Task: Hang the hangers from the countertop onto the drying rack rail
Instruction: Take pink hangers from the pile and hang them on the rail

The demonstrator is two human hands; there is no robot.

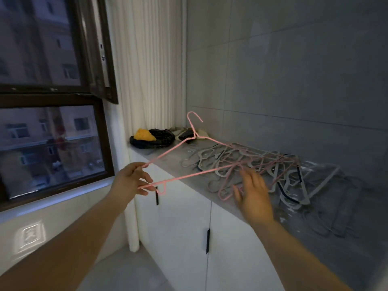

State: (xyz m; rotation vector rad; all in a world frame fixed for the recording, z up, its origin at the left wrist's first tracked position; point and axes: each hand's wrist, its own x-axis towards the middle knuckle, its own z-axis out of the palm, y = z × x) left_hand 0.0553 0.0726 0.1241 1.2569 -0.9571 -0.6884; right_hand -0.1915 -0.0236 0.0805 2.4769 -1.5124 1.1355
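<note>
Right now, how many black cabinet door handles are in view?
2. The upper handle sits just below the left hand, beside the pink hanger it holds; the lower handle is at the door seam between the arms. The right arm may hide more.

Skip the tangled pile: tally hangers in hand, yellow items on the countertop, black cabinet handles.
Pink hanger, pinched by the left hand: 1
Yellow bundle on the countertop: 1
Black cabinet handles: 2
Total: 4
</note>
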